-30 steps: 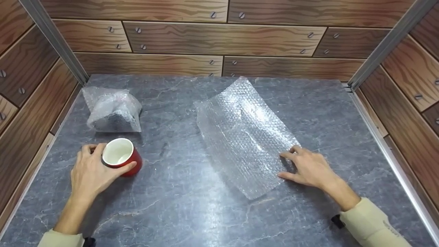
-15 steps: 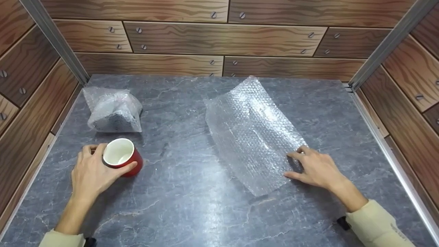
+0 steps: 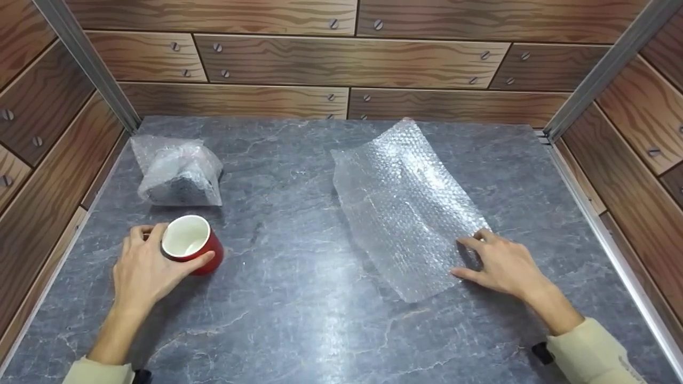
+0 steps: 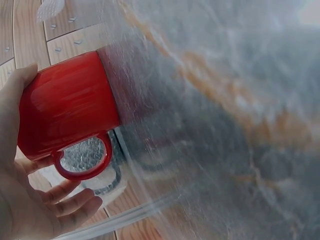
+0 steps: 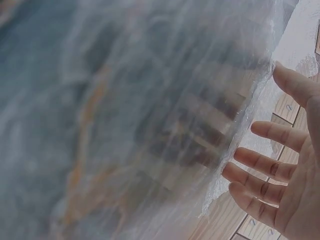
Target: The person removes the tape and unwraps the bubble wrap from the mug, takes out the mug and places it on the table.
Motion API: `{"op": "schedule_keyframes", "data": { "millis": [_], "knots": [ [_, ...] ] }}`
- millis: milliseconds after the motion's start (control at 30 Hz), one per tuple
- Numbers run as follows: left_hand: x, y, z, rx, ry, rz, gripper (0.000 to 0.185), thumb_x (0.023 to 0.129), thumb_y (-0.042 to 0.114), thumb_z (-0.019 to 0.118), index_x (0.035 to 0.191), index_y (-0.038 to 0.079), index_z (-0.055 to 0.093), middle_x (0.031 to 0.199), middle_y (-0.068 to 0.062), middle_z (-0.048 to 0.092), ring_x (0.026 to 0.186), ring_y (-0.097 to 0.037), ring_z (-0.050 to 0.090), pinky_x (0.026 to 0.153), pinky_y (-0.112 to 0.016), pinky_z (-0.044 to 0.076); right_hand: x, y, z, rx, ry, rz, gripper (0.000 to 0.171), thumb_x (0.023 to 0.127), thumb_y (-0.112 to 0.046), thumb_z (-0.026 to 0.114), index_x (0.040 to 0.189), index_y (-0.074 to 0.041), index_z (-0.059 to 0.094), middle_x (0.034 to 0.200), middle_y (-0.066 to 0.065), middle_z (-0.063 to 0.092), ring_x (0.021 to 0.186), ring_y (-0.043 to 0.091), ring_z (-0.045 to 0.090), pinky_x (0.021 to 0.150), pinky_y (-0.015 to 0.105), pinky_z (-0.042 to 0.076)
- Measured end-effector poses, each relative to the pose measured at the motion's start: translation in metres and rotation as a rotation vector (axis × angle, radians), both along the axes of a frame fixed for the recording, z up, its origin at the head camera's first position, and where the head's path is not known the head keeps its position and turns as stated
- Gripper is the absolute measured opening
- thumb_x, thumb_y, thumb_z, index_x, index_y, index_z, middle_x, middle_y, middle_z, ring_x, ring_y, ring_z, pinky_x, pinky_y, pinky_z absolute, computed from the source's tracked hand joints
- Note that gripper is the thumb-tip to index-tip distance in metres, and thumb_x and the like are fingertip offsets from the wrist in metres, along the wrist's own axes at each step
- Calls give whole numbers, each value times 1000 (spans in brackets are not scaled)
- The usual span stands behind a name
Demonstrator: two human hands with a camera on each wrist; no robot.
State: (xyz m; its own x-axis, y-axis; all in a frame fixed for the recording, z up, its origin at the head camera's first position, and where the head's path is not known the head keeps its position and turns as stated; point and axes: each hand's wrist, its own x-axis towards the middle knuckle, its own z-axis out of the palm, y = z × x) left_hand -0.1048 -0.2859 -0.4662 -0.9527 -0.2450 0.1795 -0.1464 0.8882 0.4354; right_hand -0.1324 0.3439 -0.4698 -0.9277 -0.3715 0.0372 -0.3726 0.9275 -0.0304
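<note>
Grey marble desk (image 3: 299,298) inside wood-panel walls. Left hand (image 3: 141,269) had its grip curled round the red mug (image 3: 190,244), upright on the desk near the left edge. Right hand (image 3: 501,261) lay with fingers straight and spread, pressing the near right edge of the bubble wrap sheet (image 3: 405,208), nothing pinched. A bubble-wrapped bundle (image 3: 176,170) sat behind the mug. Step looked like laying out the sheet; next move likely called for carrying the mug across onto it
</note>
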Motion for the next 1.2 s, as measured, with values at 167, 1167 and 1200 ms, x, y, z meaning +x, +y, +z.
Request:
{"op": "schedule_keyframes", "data": {
  "millis": [167,1167,1200],
  "knots": [
    [0,0,0,4,-6,0,104,67,77,84,140,9,58,140,-27,49,123,-49,52,83,-76,52,1,6,0,0,-5,-24,77,83,-69,77,137,-14,69,123,29,68,89,45,73,56,53,60],
    [1,1,0,0,5,-10,102,67,76,84,139,8,58,139,-29,49,121,-50,52,81,-76,53,7,50,3,29,-48,-151,81,86,-74,70,139,-12,68,127,33,66,81,45,71,48,47,55],
    [1,1,0,0,3,-10,102,68,76,84,139,8,58,139,-29,49,122,-50,52,81,-76,53,7,51,3,30,-51,-156,81,86,-74,70,139,-12,67,127,33,66,80,44,70,48,46,54]
  ]
}}
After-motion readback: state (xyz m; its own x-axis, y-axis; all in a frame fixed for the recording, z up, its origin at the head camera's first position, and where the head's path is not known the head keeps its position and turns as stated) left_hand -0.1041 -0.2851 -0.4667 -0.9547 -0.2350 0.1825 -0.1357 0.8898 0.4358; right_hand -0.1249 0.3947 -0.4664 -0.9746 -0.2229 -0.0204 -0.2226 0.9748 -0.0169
